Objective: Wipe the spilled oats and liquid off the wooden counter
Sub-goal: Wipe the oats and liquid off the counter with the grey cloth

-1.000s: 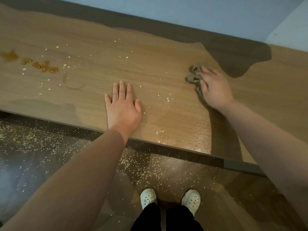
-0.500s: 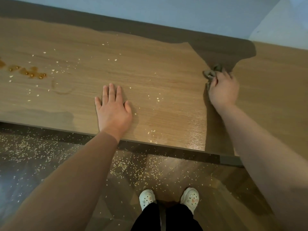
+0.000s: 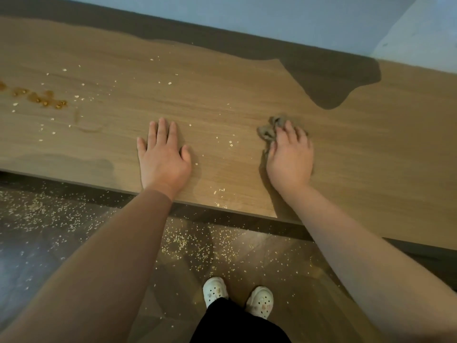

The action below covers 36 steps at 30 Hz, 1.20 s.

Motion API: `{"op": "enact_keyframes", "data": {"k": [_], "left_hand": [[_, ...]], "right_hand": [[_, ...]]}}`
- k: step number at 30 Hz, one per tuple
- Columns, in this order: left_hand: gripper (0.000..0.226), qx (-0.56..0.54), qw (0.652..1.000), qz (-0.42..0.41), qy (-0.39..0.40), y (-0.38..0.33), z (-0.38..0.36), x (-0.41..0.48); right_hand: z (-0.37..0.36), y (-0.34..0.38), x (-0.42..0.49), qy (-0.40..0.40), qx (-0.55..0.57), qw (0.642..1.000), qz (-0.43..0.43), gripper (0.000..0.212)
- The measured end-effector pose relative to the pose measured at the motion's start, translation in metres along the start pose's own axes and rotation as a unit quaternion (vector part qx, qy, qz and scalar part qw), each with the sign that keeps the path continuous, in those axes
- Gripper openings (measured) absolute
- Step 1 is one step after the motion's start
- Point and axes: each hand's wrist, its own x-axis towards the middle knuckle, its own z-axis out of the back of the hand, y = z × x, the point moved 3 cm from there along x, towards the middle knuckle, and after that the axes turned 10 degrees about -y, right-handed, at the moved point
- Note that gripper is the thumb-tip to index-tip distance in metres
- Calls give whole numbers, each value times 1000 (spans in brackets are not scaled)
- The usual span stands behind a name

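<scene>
My right hand [image 3: 289,157] presses a crumpled grey-brown cloth [image 3: 268,131] flat onto the wooden counter [image 3: 222,100]; the cloth bunches out past my fingertips and thumb. My left hand [image 3: 163,154] rests palm down on the counter with straight fingers, to the left of the cloth. Loose oats [image 3: 231,143] lie between my hands and near the front edge [image 3: 218,191]. Brown liquid with soaked oats [image 3: 42,99] sits at the far left, with more flakes scattered around it. A faint wet smear [image 3: 85,125] lies to the right of it.
Many oats cover the dark floor [image 3: 188,241] below the counter's front edge. My feet in white clogs [image 3: 237,293] stand there. A blue-grey wall [image 3: 247,11] runs behind the counter, and dark shadow covers the back strip.
My right hand has dragged the cloth from the back right toward me and to the left. My left hand has stayed flat in place.
</scene>
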Motion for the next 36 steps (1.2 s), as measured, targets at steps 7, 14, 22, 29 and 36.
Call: {"op": "enact_keyframes", "data": {"k": [7,14,22,29,36], "left_hand": [[62,7,1000,0,0,0,-1,1],[61,8,1000,8,5,-1,0,1],[62,9,1000,-2,10,-1,2,-1],[62,3,998,-50,33,7,4,5],[55,-9,978,-202,46,77,17,20]], "right_hand": [[2,-32,25,30,30,996,75,51],[3,12,-20,94,19,973,209,48],[1,7,-21,-16,-5,996,-83,44],[18,-17,-34,-14,20,999,-44,40],[15,23,-93,-88,-33,973,-212,41]]}}
